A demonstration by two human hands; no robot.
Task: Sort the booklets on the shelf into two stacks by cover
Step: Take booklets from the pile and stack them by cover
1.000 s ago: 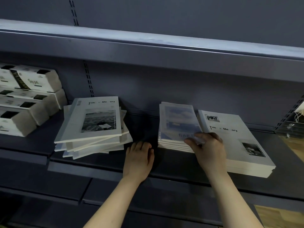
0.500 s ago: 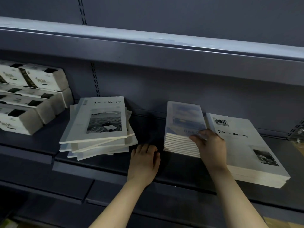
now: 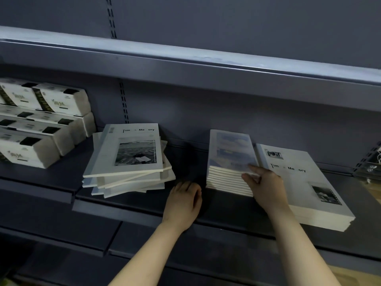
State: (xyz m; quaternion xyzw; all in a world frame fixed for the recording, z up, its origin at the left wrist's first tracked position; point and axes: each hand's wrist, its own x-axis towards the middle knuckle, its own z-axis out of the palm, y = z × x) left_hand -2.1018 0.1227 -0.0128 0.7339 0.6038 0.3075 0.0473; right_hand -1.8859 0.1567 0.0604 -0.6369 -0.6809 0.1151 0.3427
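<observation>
Head view: our right hand (image 3: 266, 188) pinches the near corner of the blue-cover booklet stack (image 3: 228, 153), forefinger on top, thumb against its pale page edges. Right of it lies the white Time Memory stack (image 3: 305, 182). Our left hand (image 3: 183, 203) rests flat on the shelf (image 3: 123, 207), the untidy booklet pile (image 3: 127, 157) to its left.

Dark grey metal shelf (image 3: 127, 209), slotted back panel (image 3: 237, 23), wooden floor (image 3: 358, 274)
</observation>
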